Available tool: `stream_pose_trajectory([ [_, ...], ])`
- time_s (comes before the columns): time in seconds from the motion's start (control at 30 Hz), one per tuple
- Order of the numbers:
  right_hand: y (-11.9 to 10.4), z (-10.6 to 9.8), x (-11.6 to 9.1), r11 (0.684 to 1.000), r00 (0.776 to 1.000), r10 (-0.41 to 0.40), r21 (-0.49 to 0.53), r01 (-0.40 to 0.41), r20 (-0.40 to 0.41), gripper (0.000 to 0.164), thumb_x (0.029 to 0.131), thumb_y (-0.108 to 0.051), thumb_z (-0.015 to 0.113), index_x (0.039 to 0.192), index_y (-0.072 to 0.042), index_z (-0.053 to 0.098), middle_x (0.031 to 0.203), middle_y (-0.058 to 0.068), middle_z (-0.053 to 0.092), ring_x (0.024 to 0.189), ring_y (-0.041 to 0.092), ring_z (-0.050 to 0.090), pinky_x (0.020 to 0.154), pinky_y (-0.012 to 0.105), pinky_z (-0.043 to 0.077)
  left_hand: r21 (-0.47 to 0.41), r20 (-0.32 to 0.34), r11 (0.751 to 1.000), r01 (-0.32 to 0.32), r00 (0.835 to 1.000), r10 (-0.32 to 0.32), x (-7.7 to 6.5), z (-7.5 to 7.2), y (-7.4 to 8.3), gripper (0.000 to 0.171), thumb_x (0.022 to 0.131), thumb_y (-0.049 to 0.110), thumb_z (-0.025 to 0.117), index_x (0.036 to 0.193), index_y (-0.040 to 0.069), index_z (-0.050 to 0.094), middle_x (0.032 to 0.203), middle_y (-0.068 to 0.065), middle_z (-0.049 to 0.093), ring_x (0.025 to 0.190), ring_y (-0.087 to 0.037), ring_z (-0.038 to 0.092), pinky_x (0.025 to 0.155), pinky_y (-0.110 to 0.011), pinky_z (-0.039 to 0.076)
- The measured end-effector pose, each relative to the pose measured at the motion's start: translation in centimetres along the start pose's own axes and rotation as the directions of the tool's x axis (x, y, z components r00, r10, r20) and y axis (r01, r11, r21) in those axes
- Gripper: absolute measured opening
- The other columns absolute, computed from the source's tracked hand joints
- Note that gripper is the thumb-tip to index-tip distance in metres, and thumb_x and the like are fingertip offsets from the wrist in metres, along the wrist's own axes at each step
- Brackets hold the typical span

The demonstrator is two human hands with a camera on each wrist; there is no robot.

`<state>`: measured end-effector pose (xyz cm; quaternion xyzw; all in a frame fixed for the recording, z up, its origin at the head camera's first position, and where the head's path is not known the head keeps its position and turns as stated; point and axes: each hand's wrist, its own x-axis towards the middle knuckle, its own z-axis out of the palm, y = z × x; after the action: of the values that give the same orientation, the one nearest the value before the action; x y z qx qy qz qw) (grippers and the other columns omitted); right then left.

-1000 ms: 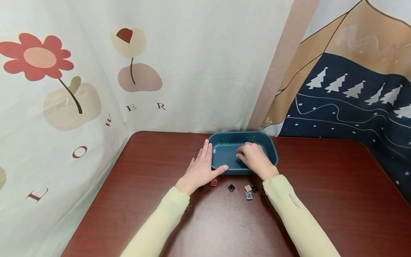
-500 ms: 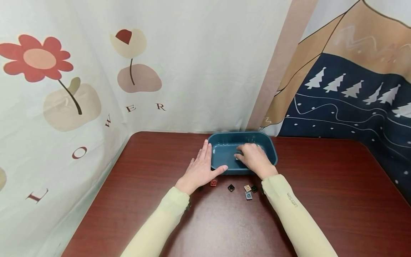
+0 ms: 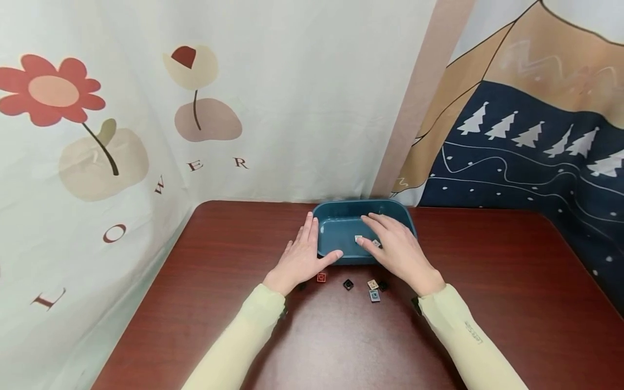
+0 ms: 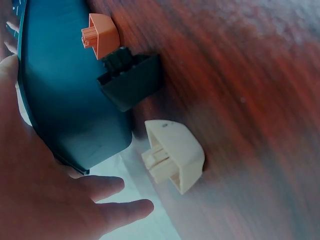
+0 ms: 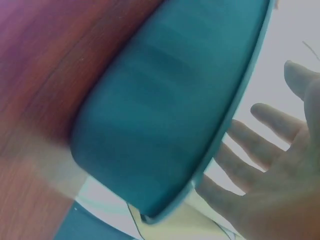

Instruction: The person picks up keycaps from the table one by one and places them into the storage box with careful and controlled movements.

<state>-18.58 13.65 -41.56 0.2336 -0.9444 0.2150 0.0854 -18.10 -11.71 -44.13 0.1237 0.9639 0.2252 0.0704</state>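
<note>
A blue plastic basin (image 3: 341, 259) stands at the table's back edge. My left hand (image 3: 303, 253) lies with straight fingers along its left rim, thumb stretched over the front rim. My right hand (image 3: 402, 250) hovers over the basin's right half, fingers spread, holding nothing. Below its thumb a small white keycap (image 3: 358, 238) lies on the basin floor, and another pale keycap (image 3: 376, 244) shows beside it, partly covered by the hand. The left wrist view has an orange-red keycap (image 4: 106, 36), a black keycap (image 4: 135, 82) and a cream keycap (image 4: 181, 155) on the table beside the basin.
In front of the basin lie a red keycap (image 3: 321, 277), a black keycap (image 3: 348, 284), a beige keycap (image 3: 372, 284) and a blue-grey keycap (image 3: 374, 296), on a dark red-brown table (image 3: 219, 260). A printed curtain (image 3: 292, 108) hangs right behind the table.
My right hand's bent fingers have straightened and spread, and the hand has drawn slightly back. The white keycap under them has come into sight. The left hand stays on the rim.
</note>
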Motion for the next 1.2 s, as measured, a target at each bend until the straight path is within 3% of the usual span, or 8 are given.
stream_pose_trajectory([
  [0.3,-0.3,-0.7,-3.0,0.995,0.997,-0.081,-0.064,0.081,0.011,0.074,0.099,-0.053,0.065,0.160,-0.015,0.043,0.167,0.013,0.032,0.153,0.043,0.027,0.114,0.072,0.026,0.008,0.005,1.000,0.006,1.000,-0.006,0.1,0.1,-0.1,0.113,0.093,0.079,0.049,0.166,0.007,0.001,0.173,-0.002,-0.014,0.159,-0.033,0.012,0.119,-0.064,0.023],
  [0.53,-0.6,-1.0,-5.2,0.991,0.994,-0.104,-0.085,0.106,0.024,0.078,0.098,-0.059,0.063,0.161,-0.020,0.041,0.169,0.009,0.028,0.154,0.043,0.024,0.114,0.071,0.026,0.005,0.004,1.000,0.005,1.000,-0.005,0.1,0.2,-0.1,0.113,0.093,0.079,0.048,0.166,0.008,0.000,0.173,-0.002,-0.015,0.159,-0.031,0.013,0.120,-0.063,0.023],
  [0.8,-0.4,-1.0,-7.3,0.985,0.991,-0.136,-0.111,0.135,-0.008,0.081,0.095,-0.058,0.067,0.159,-0.015,0.044,0.166,0.011,0.035,0.152,0.040,0.031,0.113,0.067,0.032,-0.005,-0.007,1.000,0.002,1.000,-0.002,0.1,0.2,-0.1,0.113,0.093,0.078,0.050,0.166,0.007,0.001,0.173,-0.002,-0.014,0.158,-0.030,0.016,0.119,-0.064,0.024],
  [1.2,0.1,-1.4,-9.5,0.987,0.988,-0.156,-0.048,0.156,0.004,0.081,0.094,-0.051,0.073,0.158,-0.010,0.045,0.161,0.011,0.044,0.144,0.032,0.046,0.107,0.056,0.046,0.006,-0.009,1.000,-0.008,1.000,0.008,0.1,0.1,0.0,0.112,0.094,0.078,0.049,0.166,0.007,0.001,0.174,-0.005,-0.011,0.158,-0.029,0.017,0.118,-0.064,0.026],
])
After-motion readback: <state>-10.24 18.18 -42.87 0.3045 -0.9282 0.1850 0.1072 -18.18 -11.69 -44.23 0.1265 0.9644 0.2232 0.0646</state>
